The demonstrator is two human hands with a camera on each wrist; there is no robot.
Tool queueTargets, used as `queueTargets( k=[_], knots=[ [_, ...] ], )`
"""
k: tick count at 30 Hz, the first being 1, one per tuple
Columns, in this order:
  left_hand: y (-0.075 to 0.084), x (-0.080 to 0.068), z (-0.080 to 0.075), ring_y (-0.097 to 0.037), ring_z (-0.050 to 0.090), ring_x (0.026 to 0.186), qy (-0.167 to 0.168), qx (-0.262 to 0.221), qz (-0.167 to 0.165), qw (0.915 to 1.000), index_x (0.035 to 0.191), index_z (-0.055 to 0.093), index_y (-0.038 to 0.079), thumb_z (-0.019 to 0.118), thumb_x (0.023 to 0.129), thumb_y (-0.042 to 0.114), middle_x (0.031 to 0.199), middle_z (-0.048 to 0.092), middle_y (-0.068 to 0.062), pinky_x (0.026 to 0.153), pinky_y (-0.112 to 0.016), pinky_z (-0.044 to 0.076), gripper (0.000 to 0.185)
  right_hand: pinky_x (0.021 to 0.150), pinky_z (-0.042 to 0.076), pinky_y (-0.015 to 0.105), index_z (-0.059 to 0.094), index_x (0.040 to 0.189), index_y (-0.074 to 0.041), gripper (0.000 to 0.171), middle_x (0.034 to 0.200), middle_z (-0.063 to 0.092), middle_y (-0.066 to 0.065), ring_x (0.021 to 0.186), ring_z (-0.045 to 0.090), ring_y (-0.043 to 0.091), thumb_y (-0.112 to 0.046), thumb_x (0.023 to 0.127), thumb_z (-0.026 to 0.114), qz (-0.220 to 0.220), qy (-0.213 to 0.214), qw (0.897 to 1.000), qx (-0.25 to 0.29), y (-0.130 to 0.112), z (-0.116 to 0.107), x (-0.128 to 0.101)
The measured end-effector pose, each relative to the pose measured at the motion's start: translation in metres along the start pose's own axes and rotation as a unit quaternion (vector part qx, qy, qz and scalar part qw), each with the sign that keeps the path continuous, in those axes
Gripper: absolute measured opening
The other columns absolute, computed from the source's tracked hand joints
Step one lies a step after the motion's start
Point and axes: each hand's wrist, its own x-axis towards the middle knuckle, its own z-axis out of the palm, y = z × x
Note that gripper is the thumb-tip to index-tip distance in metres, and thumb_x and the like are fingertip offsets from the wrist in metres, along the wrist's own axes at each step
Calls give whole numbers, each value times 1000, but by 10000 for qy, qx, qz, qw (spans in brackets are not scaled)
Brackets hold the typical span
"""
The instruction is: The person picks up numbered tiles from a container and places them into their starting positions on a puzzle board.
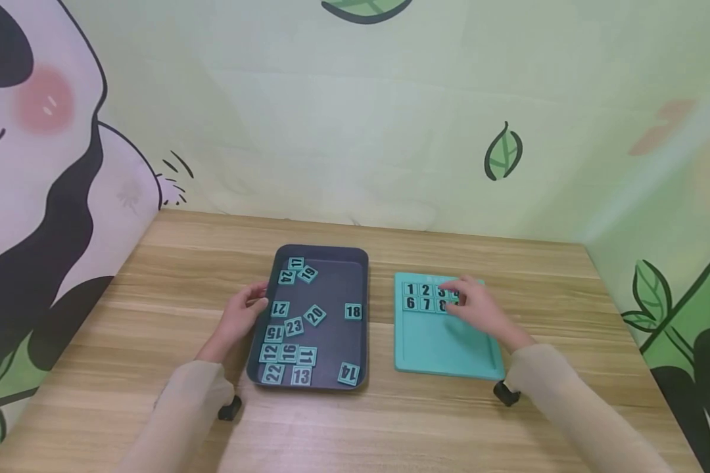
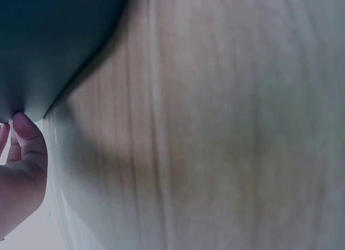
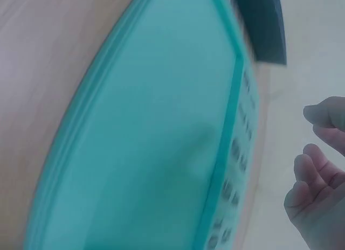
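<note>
On the left stands a dark tray with loose turquoise number tiles scattered at various angles. My left hand touches the tray's outer left wall with relaxed thumb and fingers; the left wrist view shows the thumb tip right at the wall. To the right lies a square turquoise board with two rows of number tiles at its top, such as 1 and 6. My right hand hovers over the right part of these rows, thumb and fingers apart, nothing between them. It hides the rows' right end.
Both things stand on a wood-grain table with a strip of tabletop between them. Behind is a printed wall with leaves, and a panda picture covers the left side. Each wrist carries a small black device.
</note>
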Motion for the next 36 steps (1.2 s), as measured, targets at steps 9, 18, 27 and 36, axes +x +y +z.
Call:
queueTargets(
  k=[9,18,27,36],
  knots=[
    [-1,1,0,-30,35,126,-16,-24,-11,10000,134,35,12,39,94,17,133,39,-12,103,-45,32,41,54,39,22,57,112,-3,36,96,52,16,68,45,14,-9,77,64,-481,-318,9980,240,-40,15,13],
    [1,0,0,-30,35,125,-22,-48,26,10000,134,34,11,39,94,16,133,39,-13,102,-45,33,41,58,41,20,57,110,0,36,100,56,16,70,48,16,-7,76,64,-1166,-692,9903,298,-75,43,26],
    [1,-1,-1,-30,35,125,-25,-83,14,10000,134,34,12,39,94,16,133,40,-12,103,-45,32,41,60,43,17,57,111,-1,35,92,57,14,70,49,15,-10,78,64,-1543,-1369,9750,825,-107,82,28],
    [1,-2,0,-30,35,125,-4,-127,-78,9999,134,35,13,39,94,17,133,39,-11,102,-46,32,41,71,45,19,55,117,-10,40,100,57,4,82,53,13,-23,79,63,-1832,-1891,9639,-392,-134,111,25]
  ],
)
